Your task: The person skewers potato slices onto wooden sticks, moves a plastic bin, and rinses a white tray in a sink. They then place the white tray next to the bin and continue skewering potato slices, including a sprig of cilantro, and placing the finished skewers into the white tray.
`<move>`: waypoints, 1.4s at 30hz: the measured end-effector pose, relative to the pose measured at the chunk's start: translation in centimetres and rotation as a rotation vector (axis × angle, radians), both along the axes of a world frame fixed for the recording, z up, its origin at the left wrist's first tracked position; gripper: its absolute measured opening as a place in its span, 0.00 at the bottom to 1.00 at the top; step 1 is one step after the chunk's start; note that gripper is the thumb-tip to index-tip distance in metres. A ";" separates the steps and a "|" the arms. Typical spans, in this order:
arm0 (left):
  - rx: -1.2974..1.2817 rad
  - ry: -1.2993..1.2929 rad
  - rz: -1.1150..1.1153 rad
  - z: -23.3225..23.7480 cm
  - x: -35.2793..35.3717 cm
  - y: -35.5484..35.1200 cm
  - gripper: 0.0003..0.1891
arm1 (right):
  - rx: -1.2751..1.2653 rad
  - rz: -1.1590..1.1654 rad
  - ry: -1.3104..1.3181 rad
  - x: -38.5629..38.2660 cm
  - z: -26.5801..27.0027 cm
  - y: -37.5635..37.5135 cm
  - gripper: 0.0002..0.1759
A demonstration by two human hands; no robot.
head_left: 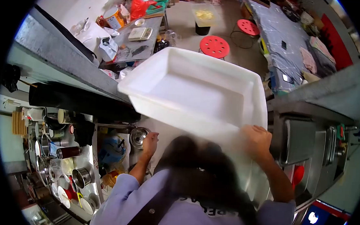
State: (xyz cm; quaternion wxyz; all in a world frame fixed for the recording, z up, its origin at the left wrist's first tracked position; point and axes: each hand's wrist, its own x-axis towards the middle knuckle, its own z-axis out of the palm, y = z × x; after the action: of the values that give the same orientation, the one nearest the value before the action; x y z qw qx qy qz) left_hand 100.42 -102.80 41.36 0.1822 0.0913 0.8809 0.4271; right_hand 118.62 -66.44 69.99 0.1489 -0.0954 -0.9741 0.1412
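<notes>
A large white plastic tub (197,129) is tilted in front of me, with nothing in it that I can see. My right hand (256,141) grips its near right rim; the fingers are slightly blurred. Lower and to the left, my left hand (150,142) hangs apart from the tub with its fingers loosely bent, holding nothing. Beside that hand, a shiny metal bowl (138,137) appears lower down.
Pots and bowls crowd a counter (90,158) on the left. A steel sink unit (313,172) is at the right. Beyond the tub are red stools (214,46), a bin with yellowish food (204,14), a scale (140,34) and a plastic-covered table (274,28). Grey wall edges flank the passage.
</notes>
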 end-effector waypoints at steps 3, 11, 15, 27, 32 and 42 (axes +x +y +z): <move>-0.085 0.074 0.061 1.3 -2.1 2.2 0.09 | 0.006 -0.023 -0.056 -4.3 -2.9 4.9 0.06; -0.015 -0.004 0.257 0.4 -10.3 13.3 0.08 | -0.005 -0.181 -0.183 -14.6 -7.4 19.1 0.09; 0.031 0.001 0.372 0.6 -14.3 17.9 0.08 | 0.024 -0.268 -0.264 -19.0 -9.2 24.7 0.11; 0.151 -0.181 0.537 -11.9 -35.8 22.9 0.06 | 0.034 -0.557 -0.448 -35.6 -10.0 39.7 0.15; 0.411 -0.338 0.741 -8.8 -51.9 30.7 0.06 | 0.036 -0.674 -0.430 -43.3 -7.4 45.3 0.16; 0.321 -0.414 0.573 -3.7 -72.5 42.7 0.10 | 0.073 -0.891 -0.424 -58.2 -4.1 58.1 0.18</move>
State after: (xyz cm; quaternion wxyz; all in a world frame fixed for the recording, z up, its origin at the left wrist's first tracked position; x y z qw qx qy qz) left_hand 27.95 -60.13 37.63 0.2130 -0.2192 0.7374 0.6023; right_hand 60.41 -8.31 65.90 -0.0035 -0.5238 -0.8518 0.0071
